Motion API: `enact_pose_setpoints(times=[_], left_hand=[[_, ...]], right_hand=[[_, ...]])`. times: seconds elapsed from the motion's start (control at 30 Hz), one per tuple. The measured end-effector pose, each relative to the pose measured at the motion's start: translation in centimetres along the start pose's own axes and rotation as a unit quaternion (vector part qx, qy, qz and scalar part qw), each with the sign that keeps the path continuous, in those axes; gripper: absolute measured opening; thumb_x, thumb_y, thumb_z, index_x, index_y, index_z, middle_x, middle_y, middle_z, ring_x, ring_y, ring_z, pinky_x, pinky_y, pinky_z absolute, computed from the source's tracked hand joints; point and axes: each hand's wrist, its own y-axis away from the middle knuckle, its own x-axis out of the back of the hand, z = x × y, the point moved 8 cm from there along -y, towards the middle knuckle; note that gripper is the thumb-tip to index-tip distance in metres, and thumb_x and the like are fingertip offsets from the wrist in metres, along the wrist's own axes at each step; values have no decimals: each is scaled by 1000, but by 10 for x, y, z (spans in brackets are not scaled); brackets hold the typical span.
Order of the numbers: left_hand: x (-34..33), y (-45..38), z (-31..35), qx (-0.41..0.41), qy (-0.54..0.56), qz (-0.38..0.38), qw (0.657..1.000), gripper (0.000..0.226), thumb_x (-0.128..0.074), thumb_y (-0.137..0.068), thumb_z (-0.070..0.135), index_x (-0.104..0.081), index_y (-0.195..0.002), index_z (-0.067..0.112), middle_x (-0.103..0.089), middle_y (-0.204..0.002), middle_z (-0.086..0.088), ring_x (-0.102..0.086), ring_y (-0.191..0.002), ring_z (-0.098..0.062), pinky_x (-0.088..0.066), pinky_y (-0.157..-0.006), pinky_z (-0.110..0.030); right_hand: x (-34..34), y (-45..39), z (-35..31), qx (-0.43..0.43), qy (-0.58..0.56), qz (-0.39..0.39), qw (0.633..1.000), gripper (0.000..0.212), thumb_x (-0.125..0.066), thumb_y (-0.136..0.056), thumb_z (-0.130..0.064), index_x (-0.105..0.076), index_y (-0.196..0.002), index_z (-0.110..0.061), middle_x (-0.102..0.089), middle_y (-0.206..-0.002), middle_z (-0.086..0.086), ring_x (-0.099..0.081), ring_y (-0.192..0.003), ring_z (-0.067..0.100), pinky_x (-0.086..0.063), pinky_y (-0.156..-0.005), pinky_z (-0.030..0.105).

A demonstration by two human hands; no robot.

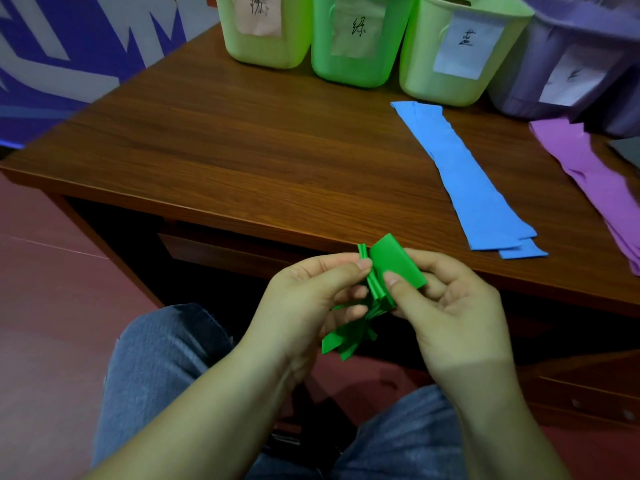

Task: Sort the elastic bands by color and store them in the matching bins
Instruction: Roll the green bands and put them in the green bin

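Both my hands, left hand (311,299) and right hand (446,306), pinch the folded green elastic band (391,265) above my lap, not binned yet. Flat blue elastic bands (464,174) and purple elastic bands (588,174) lie unsorted on the brown wooden desk (242,143); green plastic bin (349,64) waits behind.

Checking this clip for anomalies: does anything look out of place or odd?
Nothing damaged or spilled. The purple band runs past the table's right edge. Both hands hold the folded green band off the table, over the lap.
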Motion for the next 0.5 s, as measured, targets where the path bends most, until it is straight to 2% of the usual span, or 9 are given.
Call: enact_pose_setpoints(times=[0.27,0.5], left_hand=[[-4,1,-1,4,0,-8,1000,3,-64,-79,6,-67,-80,8,-64,-57,-2,-57,-46,-3,-48,-43,-14],[-3,1,1,-7,-3,-4,1000,3,-65,-80,6,-67,-80,7,-64,-58,-4,-59,-47,-3,-49,-44,-14]], right_hand=[[-4,0,1,-5,6,-22,1000,23,-58,-87,1,-69,-92,-18,-75,-80,-1,-72,-76,11,-54,-62,17],[-2,0,1,12,31,-15,999,26,-57,-88,1,-69,-90,-23,-75,-77,-6,-71,-76,7,-54,-63,16]])
